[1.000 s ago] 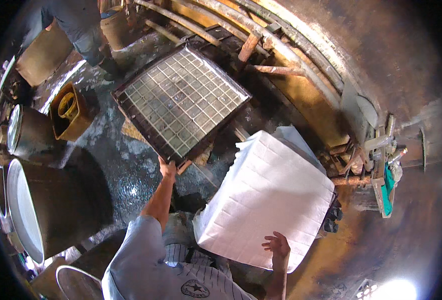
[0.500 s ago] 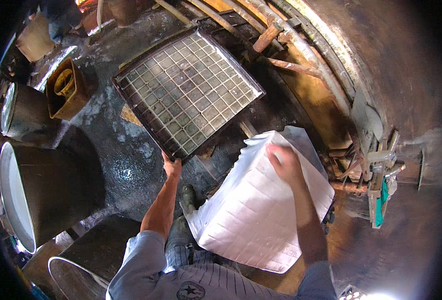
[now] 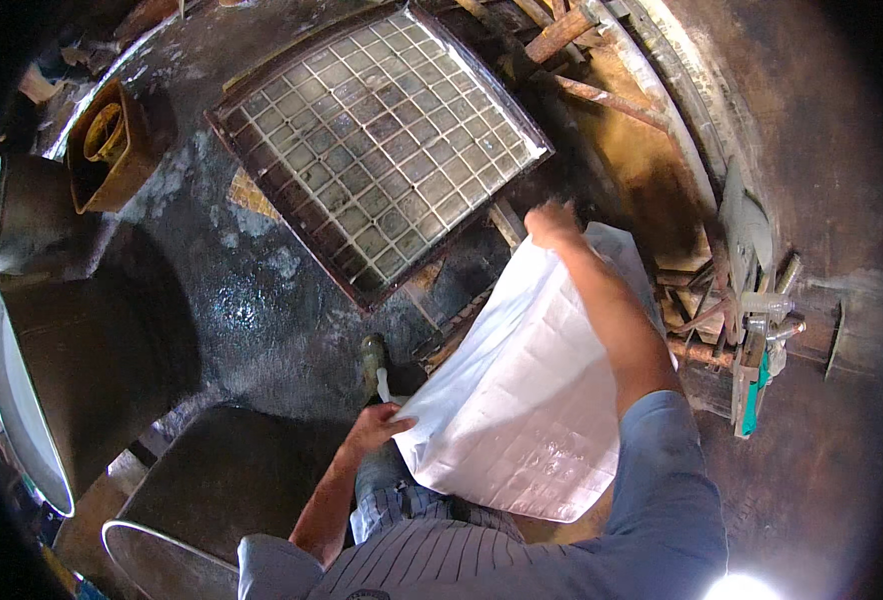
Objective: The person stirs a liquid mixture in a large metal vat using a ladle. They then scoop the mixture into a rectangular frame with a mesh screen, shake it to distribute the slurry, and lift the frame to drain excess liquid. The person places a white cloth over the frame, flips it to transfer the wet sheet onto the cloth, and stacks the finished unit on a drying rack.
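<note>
A white cloth (image 3: 532, 410) with faint square creases lies draped over a boxy stack in front of me; what is under it is hidden. My left hand (image 3: 377, 428) is closed on the cloth's near left corner, pinching its edge. At the far end, my right hand (image 3: 554, 225) is closed on another part of the edge, and the cloth is drawn taut and slightly lifted between both hands. Beyond the cloth sits a square dark-framed tray (image 3: 312, 222) with a pale grid across it, touched by neither hand.
Large dark round-rimmed tubs (image 3: 72, 340) stand along the left. A brown square bin (image 3: 142, 175) holding a yellowish round thing is further back. Rusty pipes and beams (image 3: 612, 100) run behind at the right. A narrow rack with a green cloth (image 3: 755, 395) stands far right. The floor (image 3: 252, 330) looks wet.
My left hand has let go of the tray's near corner and taken hold of the cloth. My right hand, earlier over the cloth, now grips its far edge. The cloth has been pulled up.
</note>
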Demonstrator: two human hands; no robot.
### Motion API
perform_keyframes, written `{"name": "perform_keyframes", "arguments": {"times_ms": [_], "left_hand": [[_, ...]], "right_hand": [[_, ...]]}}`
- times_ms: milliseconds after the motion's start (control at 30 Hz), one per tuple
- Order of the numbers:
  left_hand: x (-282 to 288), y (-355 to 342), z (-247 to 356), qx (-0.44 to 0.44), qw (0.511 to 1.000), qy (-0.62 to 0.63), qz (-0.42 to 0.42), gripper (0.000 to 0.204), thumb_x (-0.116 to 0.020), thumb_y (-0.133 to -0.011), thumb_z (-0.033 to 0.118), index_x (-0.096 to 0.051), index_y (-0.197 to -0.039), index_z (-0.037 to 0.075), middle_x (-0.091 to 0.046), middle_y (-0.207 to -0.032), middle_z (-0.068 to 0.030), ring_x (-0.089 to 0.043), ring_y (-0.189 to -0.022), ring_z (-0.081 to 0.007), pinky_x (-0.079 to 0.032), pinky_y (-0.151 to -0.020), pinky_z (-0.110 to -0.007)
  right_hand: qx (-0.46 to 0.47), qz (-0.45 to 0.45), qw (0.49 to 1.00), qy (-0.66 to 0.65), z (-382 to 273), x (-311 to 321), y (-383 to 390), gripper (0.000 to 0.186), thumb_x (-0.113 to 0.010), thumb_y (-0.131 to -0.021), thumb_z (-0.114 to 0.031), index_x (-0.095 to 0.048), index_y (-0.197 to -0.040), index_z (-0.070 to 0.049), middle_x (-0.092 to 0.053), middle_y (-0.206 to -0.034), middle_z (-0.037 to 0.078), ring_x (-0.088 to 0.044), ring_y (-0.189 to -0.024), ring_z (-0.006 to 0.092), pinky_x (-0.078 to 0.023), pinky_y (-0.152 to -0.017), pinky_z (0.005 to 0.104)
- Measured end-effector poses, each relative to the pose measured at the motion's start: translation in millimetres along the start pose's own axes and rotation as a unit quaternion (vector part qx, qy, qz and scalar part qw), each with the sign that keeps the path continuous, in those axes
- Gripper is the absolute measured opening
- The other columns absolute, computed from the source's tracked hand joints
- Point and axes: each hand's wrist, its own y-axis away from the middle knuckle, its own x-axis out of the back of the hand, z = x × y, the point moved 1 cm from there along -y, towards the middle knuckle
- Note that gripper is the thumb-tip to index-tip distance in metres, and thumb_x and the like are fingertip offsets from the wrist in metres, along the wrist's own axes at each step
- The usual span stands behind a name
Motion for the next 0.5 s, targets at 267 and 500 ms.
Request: {"name": "perform_keyframes", "arguments": {"times_ms": [267, 500], "left_hand": [[-8.0, 89.6, 58.1, -0.088, 0.980, -0.130, 0.125, 0.024, -0.076, -0.078, 0.018, -0.062, -0.086, 0.000, -0.059, -0.066, -0.0002, -0.053, -0.060, -0.0086, -0.045, -0.056, -0.029], [-65.1, 146.4, 82.8, -0.212, 0.946, -0.094, 0.228, 0.023, -0.073, -0.080, 0.013, -0.059, -0.093, 0.000, -0.061, -0.079, -0.0026, -0.055, -0.071, -0.0085, -0.045, -0.062, -0.025]], "right_hand": [[0.040, 0.169, 0.936, -0.307, 95.4, 36.3, 38.8, 0.008, -0.059, -0.078, -0.010, -0.056, -0.085, -0.009, -0.066, -0.079, 0.013, -0.066, -0.078, 0.0320, -0.051, -0.067, 0.0422], [-0.017, 0.335, 0.730, -0.595, 128.2, 19.8, 83.0, 0.014, -0.061, -0.077, -0.001, -0.057, -0.089, -0.008, -0.066, -0.074, 0.010, -0.064, -0.053, 0.0160, -0.049, -0.047, 0.0309]]}}
